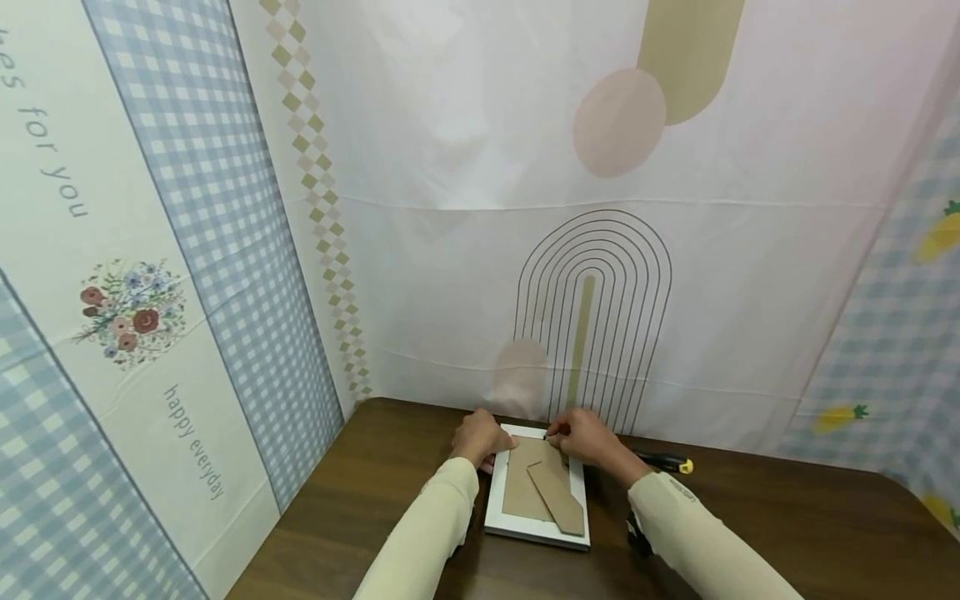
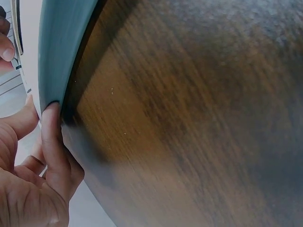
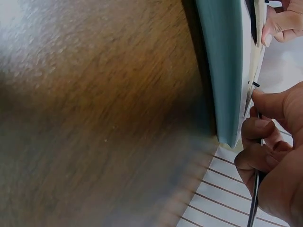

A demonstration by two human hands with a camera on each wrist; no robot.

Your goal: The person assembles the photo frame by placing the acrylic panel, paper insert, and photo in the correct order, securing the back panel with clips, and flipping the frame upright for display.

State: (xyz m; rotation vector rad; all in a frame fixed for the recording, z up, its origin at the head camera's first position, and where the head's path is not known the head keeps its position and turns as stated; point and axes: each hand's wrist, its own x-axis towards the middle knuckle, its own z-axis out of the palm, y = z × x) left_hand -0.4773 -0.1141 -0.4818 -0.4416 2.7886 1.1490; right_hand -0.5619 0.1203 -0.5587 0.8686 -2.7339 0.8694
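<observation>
A white picture frame (image 1: 525,528) lies face down on the table, its tan backing board (image 1: 522,481) and angled easel leg (image 1: 557,500) facing up. My left hand (image 1: 480,437) grips the frame's upper left edge; in the left wrist view, fingers (image 2: 54,142) press against its blue-green side. At the upper right corner, my right hand (image 1: 588,435) pinches a thin metal shaft (image 3: 254,203), apparently of the screwdriver whose black and yellow handle (image 1: 663,462) shows past the wrist. Its thumb is beside a small dark tab (image 3: 256,84) at the board's edge. The shaft's tip is hidden.
The dark wooden table (image 1: 337,508) extends around the frame on both sides. A white printed cloth (image 1: 450,292) hangs directly behind its back edge. Checked cloths (image 1: 225,208) hang at the left and right.
</observation>
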